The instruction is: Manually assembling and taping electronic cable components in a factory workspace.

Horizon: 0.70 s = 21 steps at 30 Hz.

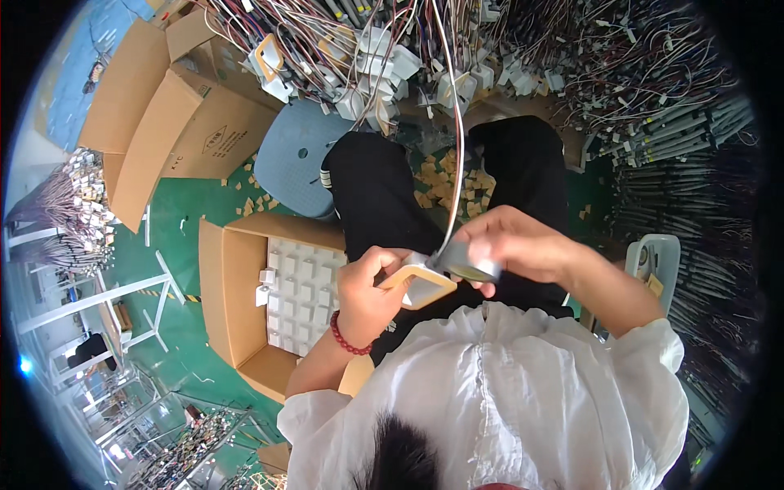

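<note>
My left hand point(369, 287) is closed on a white square plastic housing point(421, 291) with a tan rim, held in front of my chest. A white cable point(459, 155) runs from the housing up to the hanging bundles. Beside the housing, at the cable's end, my right hand point(518, 245) grips a roll of grey tape point(472, 266). Motion slightly blurs the roll and fingers. Whether tape is stuck to the cable I cannot tell.
At my left stands an open carton point(220, 302) with rows of white housings point(300, 286). Behind it are a blue-grey stool point(298, 155) and a larger carton point(216, 131). Tan paper pieces point(441, 175) litter the green floor. Cable bundles point(670, 139) crowd ahead and right; a white bin point(660, 253) is nearby.
</note>
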Motion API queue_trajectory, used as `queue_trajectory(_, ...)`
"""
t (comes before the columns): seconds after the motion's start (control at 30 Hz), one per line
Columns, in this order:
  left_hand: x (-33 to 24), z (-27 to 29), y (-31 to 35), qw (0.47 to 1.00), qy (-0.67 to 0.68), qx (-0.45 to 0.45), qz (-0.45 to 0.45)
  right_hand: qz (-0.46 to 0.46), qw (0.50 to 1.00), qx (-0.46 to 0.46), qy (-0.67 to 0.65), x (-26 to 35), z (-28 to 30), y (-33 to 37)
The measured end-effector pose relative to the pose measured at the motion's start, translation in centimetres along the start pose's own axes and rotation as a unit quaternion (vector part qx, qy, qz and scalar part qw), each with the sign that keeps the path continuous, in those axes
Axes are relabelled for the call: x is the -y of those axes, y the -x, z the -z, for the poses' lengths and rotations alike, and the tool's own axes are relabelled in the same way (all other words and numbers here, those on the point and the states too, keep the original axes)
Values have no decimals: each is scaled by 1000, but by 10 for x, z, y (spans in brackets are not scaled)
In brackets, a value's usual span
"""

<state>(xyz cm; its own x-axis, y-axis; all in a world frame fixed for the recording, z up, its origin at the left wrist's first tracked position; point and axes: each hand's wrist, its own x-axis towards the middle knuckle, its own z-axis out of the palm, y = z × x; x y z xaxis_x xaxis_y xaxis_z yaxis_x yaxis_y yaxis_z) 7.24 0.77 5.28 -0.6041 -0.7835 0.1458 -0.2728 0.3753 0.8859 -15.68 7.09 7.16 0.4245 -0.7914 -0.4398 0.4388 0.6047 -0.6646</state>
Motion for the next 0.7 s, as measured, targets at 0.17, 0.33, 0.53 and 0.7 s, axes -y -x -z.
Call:
queue_trajectory(0.17, 5, -5, 9, 1000, -14, -8, -26, 127, 986, -93, 53, -28, 21, -2)
queue_trajectory(0.33, 2, -8, 12, 974, 172, 54, 136, 136, 969, 146, 148, -6, 20, -29)
queue_trajectory(0.53, 4, -3, 9, 953, 236, 51, 182, -26, 971, 82, 222, 13, 22, -14)
queue_trajectory(0.7, 11, -4, 14, 998, 31, -14, 50, 57, 995, -28, -71, -10, 16, -2)
